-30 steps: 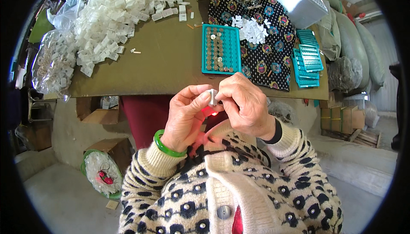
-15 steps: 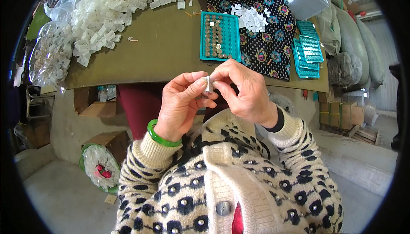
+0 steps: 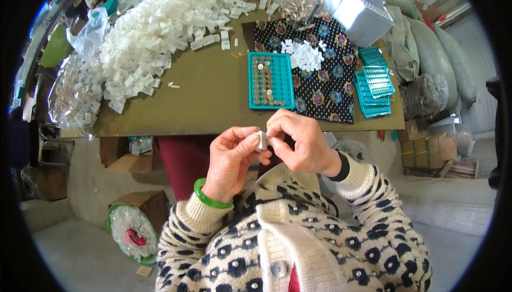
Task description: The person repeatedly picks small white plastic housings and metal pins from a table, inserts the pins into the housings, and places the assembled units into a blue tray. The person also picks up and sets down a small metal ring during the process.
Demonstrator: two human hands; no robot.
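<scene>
Olive desk (image 3: 205, 97) lies beyond the left hand (image 3: 229, 159), whose pinched white piece (image 3: 262, 140) the right hand (image 3: 302, 144), grip unclear, may push loose.

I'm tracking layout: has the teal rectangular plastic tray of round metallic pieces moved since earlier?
No: the tray still overlaps the left edge of the black patterned cloth; only the view shifted.

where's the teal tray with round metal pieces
In the head view, the teal tray lies on the table just right of centre, beyond the right hand, at the left side of the patterned black cloth.
</scene>
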